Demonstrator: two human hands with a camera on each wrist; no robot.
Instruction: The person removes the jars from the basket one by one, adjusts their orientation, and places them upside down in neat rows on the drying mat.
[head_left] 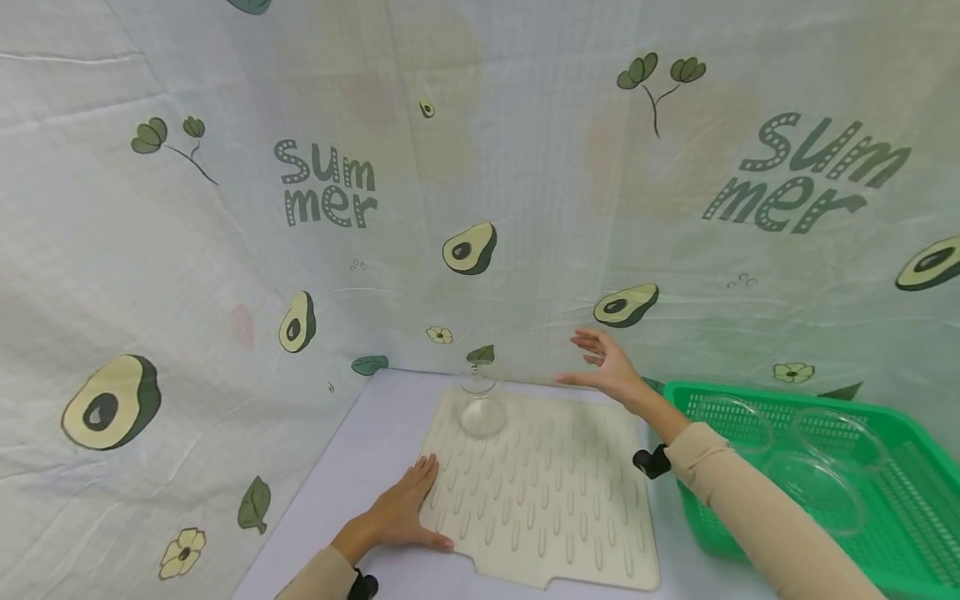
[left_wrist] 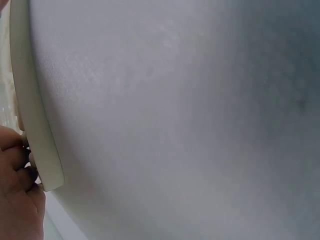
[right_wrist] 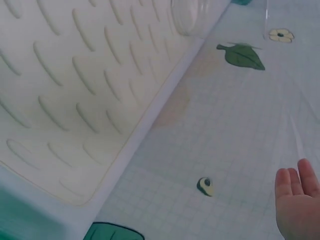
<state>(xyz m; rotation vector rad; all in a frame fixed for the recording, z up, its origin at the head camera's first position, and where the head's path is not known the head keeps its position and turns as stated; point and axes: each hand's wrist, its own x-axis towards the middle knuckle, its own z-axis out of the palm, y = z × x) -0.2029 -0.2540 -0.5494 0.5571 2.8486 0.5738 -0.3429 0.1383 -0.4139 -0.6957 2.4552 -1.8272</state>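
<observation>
A cream draining mat (head_left: 540, 492) with raised ridges lies on the white table. My left hand (head_left: 405, 508) rests at its near left side, fingers along the left edge and thumb stretched toward the near corner. In the left wrist view the fingers of the left hand (left_wrist: 20, 185) touch the mat's thick edge (left_wrist: 35, 110). A clear, round transparent vessel (head_left: 482, 412) with a narrow top stands on the mat's far left part. My right hand (head_left: 607, 367) hovers over the far right of the mat, its fingers and thumb spread apart with nothing between them.
To the right stands a green plastic basket (head_left: 892, 542) holding several clear round dishes (head_left: 813, 492). My right forearm reaches across its left rim. A white cloth (head_left: 540, 167) printed with avocados, leaves and lettering hangs behind and to the left of the table.
</observation>
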